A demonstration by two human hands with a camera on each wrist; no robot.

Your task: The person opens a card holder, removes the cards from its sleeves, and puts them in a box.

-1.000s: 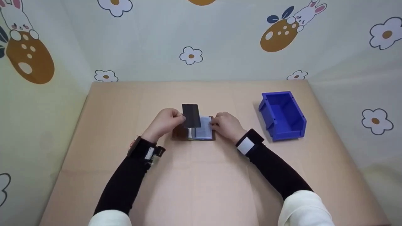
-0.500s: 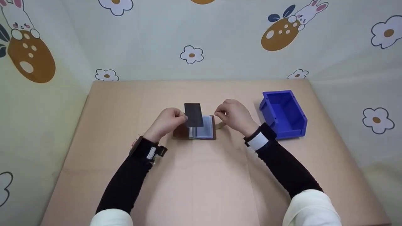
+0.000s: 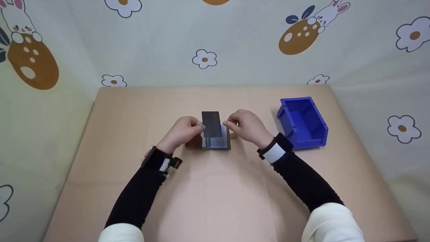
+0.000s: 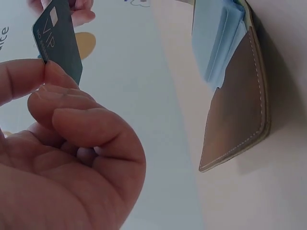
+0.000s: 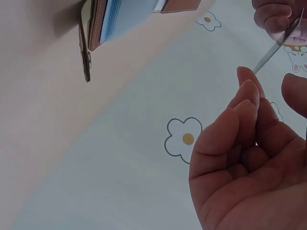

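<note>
My left hand (image 3: 183,131) pinches a dark card (image 3: 211,124) by its left edge, between thumb and fingertip. "VIP" is printed on the card's face (image 4: 60,38) in the left wrist view. The card is held above an opened brown card holder (image 3: 193,144), partly covering its clear bluish sleeves (image 4: 216,43). My right hand (image 3: 248,126) hovers at the card's right side. In the right wrist view, its thumb stands apart from the bent fingers (image 5: 247,115), and the card's thin edge (image 5: 268,57) comes close to the index fingertip; contact there cannot be made out.
A blue plastic bin (image 3: 302,124) stands to the right on the tan tabletop (image 3: 215,191). A short strap (image 3: 233,135) sticks out from the holder's right side. Behind the table hangs a patterned cloth (image 3: 242,40).
My right hand has left the holder's right edge, risen, then come back left towards the card. My left hand has shifted the card slightly to the right.
</note>
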